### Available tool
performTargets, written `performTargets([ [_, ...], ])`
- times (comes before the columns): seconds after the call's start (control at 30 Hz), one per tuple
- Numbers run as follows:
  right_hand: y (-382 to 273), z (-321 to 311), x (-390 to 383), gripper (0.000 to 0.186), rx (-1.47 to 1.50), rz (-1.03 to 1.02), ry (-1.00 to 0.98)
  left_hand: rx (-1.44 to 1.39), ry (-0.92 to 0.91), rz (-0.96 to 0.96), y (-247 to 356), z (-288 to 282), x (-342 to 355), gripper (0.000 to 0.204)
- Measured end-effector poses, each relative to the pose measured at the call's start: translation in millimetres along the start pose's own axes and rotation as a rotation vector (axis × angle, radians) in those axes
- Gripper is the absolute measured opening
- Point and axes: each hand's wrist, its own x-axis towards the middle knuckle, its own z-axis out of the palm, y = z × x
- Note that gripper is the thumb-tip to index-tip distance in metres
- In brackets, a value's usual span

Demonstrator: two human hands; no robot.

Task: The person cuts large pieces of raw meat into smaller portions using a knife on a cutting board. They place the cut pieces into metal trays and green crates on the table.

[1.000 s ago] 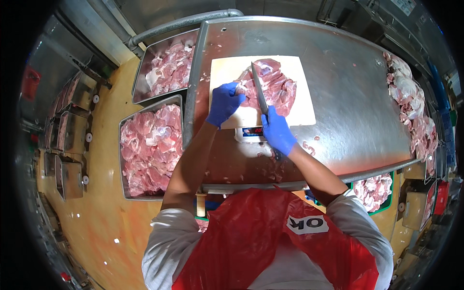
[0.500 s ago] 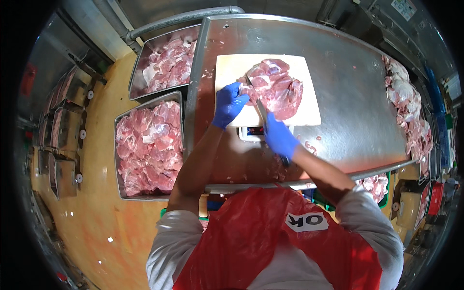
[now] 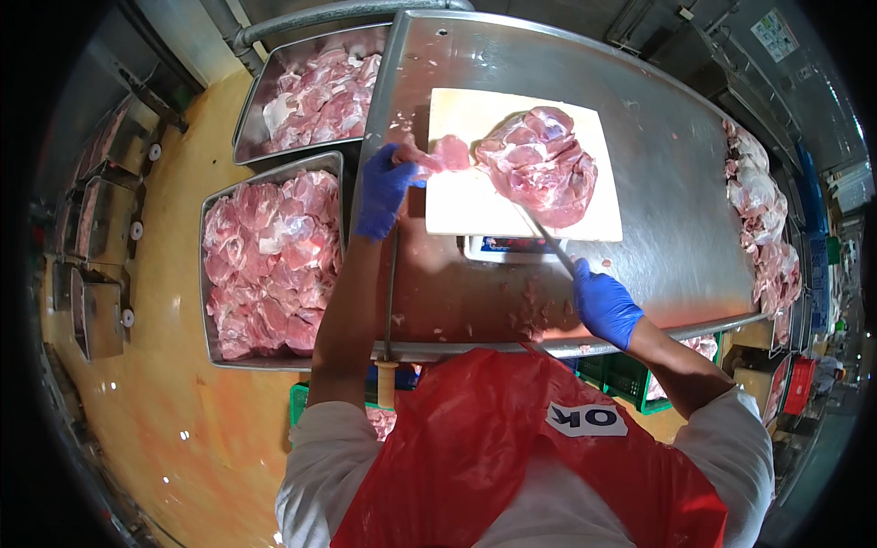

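My left hand, in a blue glove, pinches a small pink piece of meat at the left edge of the white cutting board, lifted partly off it. My blue-gloved right hand is closed round a long knife, below the board's right half, the blade pointing up-left at the board. A large cut of raw meat lies on the board. Under the board's near edge shows a white scale with a dark display.
A steel table bears meat chunks along its right. Two steel tubs of meat stand left. Green crates sit below the near edge. Trolleys with bins line the left wall. Pipes run behind.
My left hand has drawn leftward off the board with a small piece, now apart from the large cut. My right hand and knife have moved down and to the right.
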Motion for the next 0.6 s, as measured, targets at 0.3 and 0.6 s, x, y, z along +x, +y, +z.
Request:
performTargets([
  [0.3,-85.6,-57.9,163.0,0.028,0.32,-0.069,0.321,-0.107,-0.14,0.087,-9.7,-3.1,23.6,0.021],
  [0.6,-53.7,8.6,100.6,0.034,-0.02,-0.068,0.055,-0.086,-0.265,0.203,-5.6,-13.1,18.9,0.008],
])
